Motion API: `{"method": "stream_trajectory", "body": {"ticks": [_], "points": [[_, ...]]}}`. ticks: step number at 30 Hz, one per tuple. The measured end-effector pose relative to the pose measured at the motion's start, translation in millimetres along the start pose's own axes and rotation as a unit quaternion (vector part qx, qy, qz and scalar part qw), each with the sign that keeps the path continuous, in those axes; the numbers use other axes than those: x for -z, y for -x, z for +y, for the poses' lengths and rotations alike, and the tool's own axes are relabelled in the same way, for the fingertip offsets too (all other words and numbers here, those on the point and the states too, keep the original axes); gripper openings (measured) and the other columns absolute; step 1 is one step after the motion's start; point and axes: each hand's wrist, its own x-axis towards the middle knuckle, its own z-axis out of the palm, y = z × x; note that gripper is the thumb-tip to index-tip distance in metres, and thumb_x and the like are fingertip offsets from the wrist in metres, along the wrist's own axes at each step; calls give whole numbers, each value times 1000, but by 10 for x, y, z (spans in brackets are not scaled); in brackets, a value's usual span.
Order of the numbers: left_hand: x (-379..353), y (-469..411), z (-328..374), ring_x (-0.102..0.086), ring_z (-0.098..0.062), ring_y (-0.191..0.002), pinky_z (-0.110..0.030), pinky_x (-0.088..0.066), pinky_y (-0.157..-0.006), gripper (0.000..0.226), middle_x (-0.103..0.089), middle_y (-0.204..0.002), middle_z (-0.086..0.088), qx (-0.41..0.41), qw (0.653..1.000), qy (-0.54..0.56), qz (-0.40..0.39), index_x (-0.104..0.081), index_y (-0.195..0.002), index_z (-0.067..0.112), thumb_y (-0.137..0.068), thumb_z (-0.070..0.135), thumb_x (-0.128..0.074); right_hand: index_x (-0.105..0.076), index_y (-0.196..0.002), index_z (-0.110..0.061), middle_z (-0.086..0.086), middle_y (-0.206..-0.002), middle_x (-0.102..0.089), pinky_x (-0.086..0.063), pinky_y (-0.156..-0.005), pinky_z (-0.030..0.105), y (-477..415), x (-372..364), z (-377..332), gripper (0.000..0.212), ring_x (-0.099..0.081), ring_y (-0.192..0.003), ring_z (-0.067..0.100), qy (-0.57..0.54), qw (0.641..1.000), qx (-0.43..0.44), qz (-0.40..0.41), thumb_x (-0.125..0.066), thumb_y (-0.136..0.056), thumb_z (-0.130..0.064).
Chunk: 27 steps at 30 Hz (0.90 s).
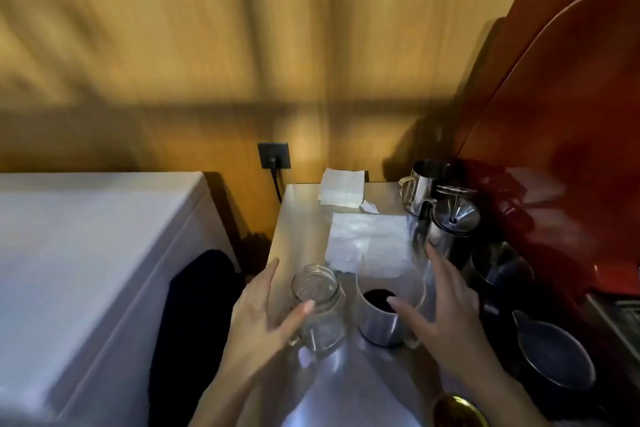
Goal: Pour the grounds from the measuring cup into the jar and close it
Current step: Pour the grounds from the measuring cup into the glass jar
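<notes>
A clear glass jar (317, 291) stands open and empty on the steel counter (304, 218). My left hand (263, 315) is spread beside it, the thumb touching its near side, fingers apart. To the right stands a steel measuring cup (375, 326) with dark grounds (377, 298) inside. My right hand (446, 308) is open around the cup's right side, thumb over its rim, not clearly gripping. A gold lid (457, 409) lies at the bottom edge by my right forearm.
White paper sheets (367, 243) lie behind the jar and cup. Steel pitchers (422, 184), a funnel-topped pot (450, 225) and dark pans (550, 354) crowd the right side. A red wall panel stands right, a white appliance (86, 253) left, a wall socket (273, 154) behind.
</notes>
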Motion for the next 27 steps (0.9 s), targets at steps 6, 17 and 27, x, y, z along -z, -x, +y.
{"method": "stream_trajectory", "body": {"ticks": [6,17,27], "points": [[-234,80,-123,-44,4,-117,-8,-35,-88,90,-43,-135,13,49,990,129,-23,-37,-137,31,-59,48,-77,-40,-128,-24,-7,-120,-47,-35,-98,40,222,-95,110,82,-41,-116,10,-32,989,-134,-54,-81,-59,-41],[-440,63,-362,-56,13,-102,-1,-43,-76,59,-65,-108,18,60,975,214,-10,-54,-110,37,-59,27,-82,-47,-56,-15,-5,-52,-45,-36,-56,33,183,-91,286,30,-42,-52,7,-196,962,-171,-82,-67,-78,-8],[-475,51,-471,-59,7,-102,-8,-48,-76,70,-64,-112,15,82,968,235,-25,-54,-114,35,-54,23,-88,-62,-65,-19,-8,-58,-58,-39,-57,11,-122,-43,199,19,-49,-61,2,-354,927,-123,-19,-63,-81,-10]]}}
